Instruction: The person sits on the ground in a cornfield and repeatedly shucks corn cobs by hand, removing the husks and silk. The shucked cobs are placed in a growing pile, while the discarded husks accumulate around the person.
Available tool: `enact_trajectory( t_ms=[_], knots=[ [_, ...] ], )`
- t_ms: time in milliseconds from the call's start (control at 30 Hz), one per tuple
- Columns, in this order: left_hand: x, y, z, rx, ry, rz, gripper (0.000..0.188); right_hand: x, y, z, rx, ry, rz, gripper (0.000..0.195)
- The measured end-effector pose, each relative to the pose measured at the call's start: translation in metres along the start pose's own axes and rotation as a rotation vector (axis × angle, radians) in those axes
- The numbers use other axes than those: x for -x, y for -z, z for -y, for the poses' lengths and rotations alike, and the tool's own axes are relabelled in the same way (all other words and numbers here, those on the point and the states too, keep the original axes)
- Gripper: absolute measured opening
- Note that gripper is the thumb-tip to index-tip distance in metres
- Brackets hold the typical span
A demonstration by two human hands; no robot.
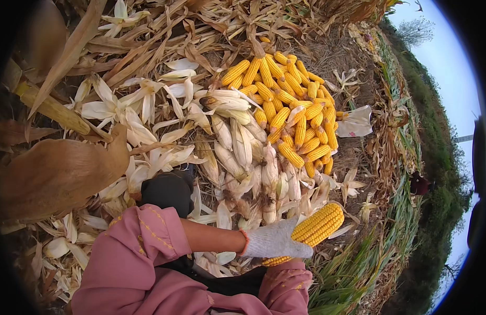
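Observation:
My left hand [272,240], in a pale knitted glove with an orange cuff edge, is closed around a husked yellow corn cob [318,225]. More yellow kernels [276,260] show below the glove; whether they belong to the same cob I cannot tell. My right hand is hidden behind the glove, with only its pink sleeve [288,275] and a sliver of wrist visible. Beyond my hands lie several corn ears still in pale husks [241,145]. Against them rests a heap of bare yellow cobs [294,102].
Stripped husks [136,122] and dry leaves [156,39] cover the ground. A thick stalk [54,108] and a broad brown leaf [65,173] rise close on the left. A white bag [355,122] lies beside the heap. Green leaves [345,267] spread at lower right. My dark knee [168,193] is near the husks.

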State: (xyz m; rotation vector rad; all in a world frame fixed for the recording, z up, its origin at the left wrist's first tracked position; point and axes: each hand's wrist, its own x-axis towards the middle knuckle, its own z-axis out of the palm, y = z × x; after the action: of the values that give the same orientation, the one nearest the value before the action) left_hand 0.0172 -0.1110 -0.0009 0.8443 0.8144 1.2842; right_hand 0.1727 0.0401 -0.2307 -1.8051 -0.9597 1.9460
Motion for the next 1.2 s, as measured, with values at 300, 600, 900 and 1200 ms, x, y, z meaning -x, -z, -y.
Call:
enact_trajectory(
  t_ms=[300, 600, 900, 1200],
  knots=[
    [-0.021, 0.032, -0.006, 0.478, -0.038, -0.511, 0.050, 0.060, -0.219, 0.027, 0.852, 0.463, 0.865, 0.029],
    [-0.028, 0.051, -0.008, 0.685, 0.103, -0.813, 0.049, 0.046, -0.144, 0.050, 0.085, 0.233, 0.455, 0.054],
    [-0.031, 0.032, -0.003, 0.752, 0.063, -0.680, 0.062, 0.054, -0.185, 0.033, 0.150, 0.466, 0.205, 0.054],
    [-0.030, 0.042, -0.019, 0.615, 0.078, -0.807, 0.063, 0.083, -0.227, 0.027, 0.703, 0.291, 0.712, 0.058]
  ],
)
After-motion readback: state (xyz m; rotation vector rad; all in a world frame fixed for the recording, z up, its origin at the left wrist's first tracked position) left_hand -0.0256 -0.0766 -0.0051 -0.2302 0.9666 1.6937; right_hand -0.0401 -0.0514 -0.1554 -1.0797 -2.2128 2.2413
